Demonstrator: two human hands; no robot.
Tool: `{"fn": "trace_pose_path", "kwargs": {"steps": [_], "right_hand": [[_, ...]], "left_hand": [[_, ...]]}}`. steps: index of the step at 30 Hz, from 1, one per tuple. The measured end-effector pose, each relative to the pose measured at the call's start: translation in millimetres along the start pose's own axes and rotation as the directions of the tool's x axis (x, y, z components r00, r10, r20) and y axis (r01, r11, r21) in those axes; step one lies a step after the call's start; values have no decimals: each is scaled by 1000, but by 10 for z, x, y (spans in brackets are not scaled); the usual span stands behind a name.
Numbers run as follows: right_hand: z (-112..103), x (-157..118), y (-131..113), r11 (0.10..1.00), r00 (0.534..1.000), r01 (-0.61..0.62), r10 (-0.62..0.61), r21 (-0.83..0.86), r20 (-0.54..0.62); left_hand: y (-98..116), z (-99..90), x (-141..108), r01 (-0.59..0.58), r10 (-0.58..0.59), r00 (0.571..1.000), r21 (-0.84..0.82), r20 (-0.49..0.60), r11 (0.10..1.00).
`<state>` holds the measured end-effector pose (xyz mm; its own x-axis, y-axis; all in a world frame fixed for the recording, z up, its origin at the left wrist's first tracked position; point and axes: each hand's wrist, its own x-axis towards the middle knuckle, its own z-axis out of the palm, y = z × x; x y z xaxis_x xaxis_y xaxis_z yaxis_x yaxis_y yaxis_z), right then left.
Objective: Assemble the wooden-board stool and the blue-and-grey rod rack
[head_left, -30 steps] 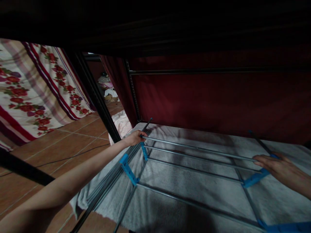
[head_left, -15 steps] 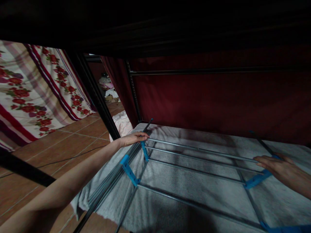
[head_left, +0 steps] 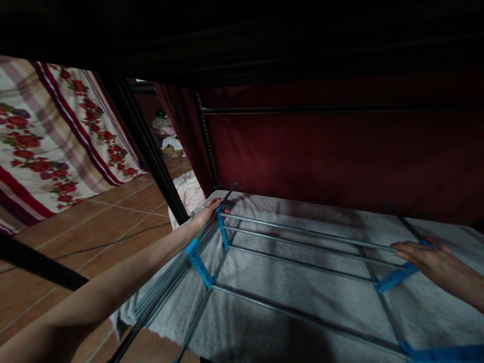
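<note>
A folding drying rack with thin metal rods [head_left: 310,254] and blue plastic brackets [head_left: 200,267] lies over a light grey blanket [head_left: 272,287]. At its far left corner, my left hand [head_left: 207,214] is closed around the upper blue bracket, with the thumb on the outer side and fingers partly hidden behind it. My right hand [head_left: 431,259] grips the rack at the right, fingers over the end of the top rod and the blue bracket [head_left: 397,277] there. A bundle of thin rods [head_left: 166,292] lies along the rack's left side.
Black metal posts [head_left: 151,151] and a dark overhead structure [head_left: 242,40] frame the space. A dark red curtain [head_left: 321,161] hangs behind. On the left, a floral cloth [head_left: 41,156] hangs above the tiled floor [head_left: 121,222], where a thin cable [head_left: 102,247] runs.
My left hand has shifted from the rod end to the outer side of the far left bracket, wrapping around it. My right hand keeps its place on the rack. The view has shifted slightly.
</note>
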<state>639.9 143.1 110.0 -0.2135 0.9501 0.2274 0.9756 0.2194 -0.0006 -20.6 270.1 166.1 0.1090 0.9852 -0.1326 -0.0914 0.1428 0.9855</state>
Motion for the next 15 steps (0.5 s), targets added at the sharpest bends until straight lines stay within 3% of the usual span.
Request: {"fn": "trace_pose_path", "kwargs": {"steps": [4,9,15], "right_hand": [[-70,2,-41,996,996,-90,89,24,32],[-217,27,-185,974,991,-120,106,194,78],[-138,25,-113,953,992,-129,119,274,53]], "left_hand": [[8,22,68,175,-175,985,28,3,984],[45,45,66,175,-169,984,132,-51,976],[38,53,53,171,-169,985,165,-28,971]]}}
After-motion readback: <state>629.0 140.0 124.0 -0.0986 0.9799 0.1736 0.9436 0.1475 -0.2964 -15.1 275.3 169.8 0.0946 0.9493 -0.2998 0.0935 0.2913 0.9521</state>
